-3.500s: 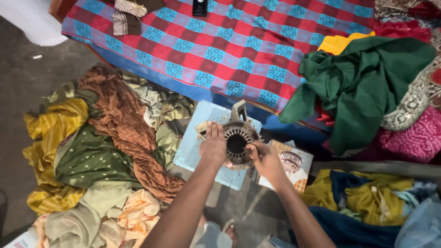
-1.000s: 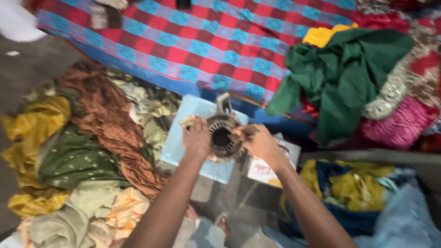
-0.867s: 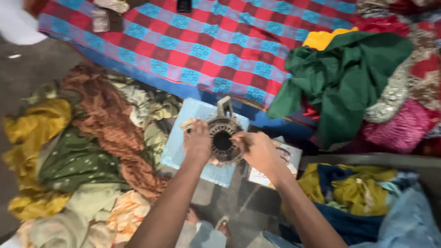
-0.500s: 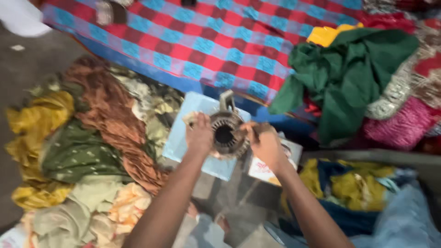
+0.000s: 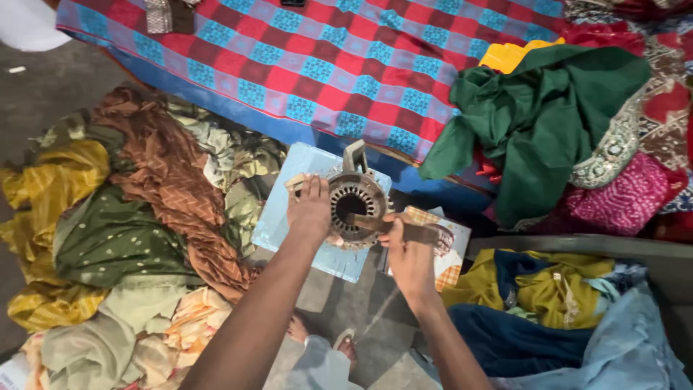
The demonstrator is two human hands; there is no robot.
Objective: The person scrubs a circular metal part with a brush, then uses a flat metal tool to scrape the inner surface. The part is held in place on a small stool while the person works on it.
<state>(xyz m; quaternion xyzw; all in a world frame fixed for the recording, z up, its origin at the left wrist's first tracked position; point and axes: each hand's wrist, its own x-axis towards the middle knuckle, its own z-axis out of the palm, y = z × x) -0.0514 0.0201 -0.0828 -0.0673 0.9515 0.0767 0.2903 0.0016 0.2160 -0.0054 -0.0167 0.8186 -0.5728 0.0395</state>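
I see the stator upright over the blue board, bore facing me. My left hand clamps its left rim, fingers curled tight. My right hand pinches a flat stick — long axis running left into the bore, tip just at the slots. The right hand is the nearer to that opening — stick aimed inward.

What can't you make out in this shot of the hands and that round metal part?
Head view:
- Near side of the metal ring: hidden by the left hand.
- Tool in the right hand: its kind is unclear, the grip covers part of it.
- Blue board: partly covered by ring and hands.
- Printed card: mostly behind the right hand.
- Foot: largely hidden by the left arm.
- Checked cloth: cut off by the top edge.
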